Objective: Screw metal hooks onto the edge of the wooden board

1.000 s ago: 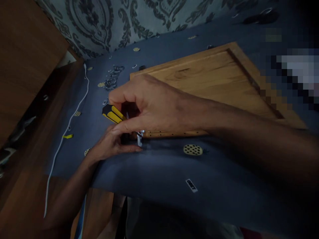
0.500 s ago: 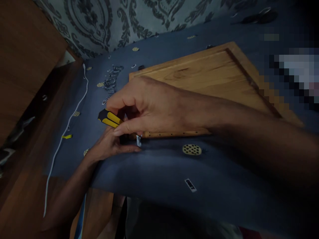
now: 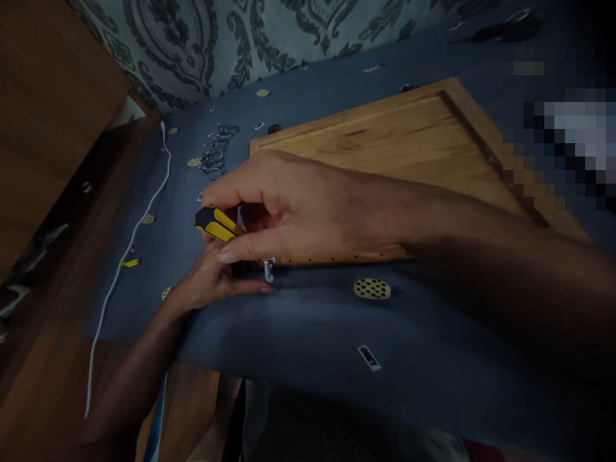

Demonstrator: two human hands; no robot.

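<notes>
Since half a second ago, the butt of your yellow-and-black handle [image 3: 217, 224] has swung slightly up and to the right, while your hands and the metal piece [image 3: 269, 272] look much the same.

From the head camera, your right hand [image 3: 301, 202] reaches in over the board [image 3: 385, 141] and pinches the handle between thumb and bent fingers. The handle's long axis slants from its butt, at upper left, down and right toward the board's near edge. Whatever extends past the grip is hidden by your right hand, so you cannot tell whether its tip meets the metal piece.

That metal piece stands at the near edge, by the left corner, below and to the right of your pinch on the handle. Your left hand [image 3: 206, 282] is nearer to it: its thumb stretches out along the cloth [image 3: 298, 321], the tip at the piece's lower end. Your left fingers are mostly covered, so whether they close on the piece cannot be told. Loops [image 3: 212, 160] lie beyond your right hand.
</notes>
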